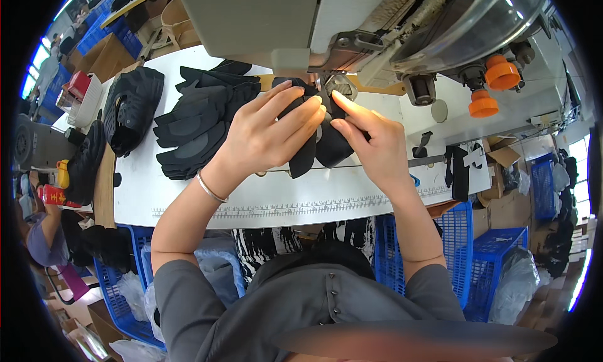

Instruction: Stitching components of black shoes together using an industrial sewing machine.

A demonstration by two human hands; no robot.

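A dark, pliable shoe piece (333, 149) lies under the head of a grey sewing machine (254, 22), its lower flaps hanging toward me. My left hand (267, 128) has its fingers bent over the piece's left side, fingertips close to the needle area. From the right, my right hand (377, 139) pinches the same piece between thumb and forefinger, right beside the presser foot. The exact stitching spot is partly covered by my fingers. Left of my left hand, a pile of similar black cut pieces (201, 114) is fanned out on the white table (251, 219).
Black shoes (130, 107) stand at the table's left. A printed ruler (282, 209) runs along its front edge. Orange knobs (502, 73) stick out at the upper right. Black strips (460, 173) lie on the right end. Blue crates (455, 242) flank my lap. Another person (47, 236) sits far left.
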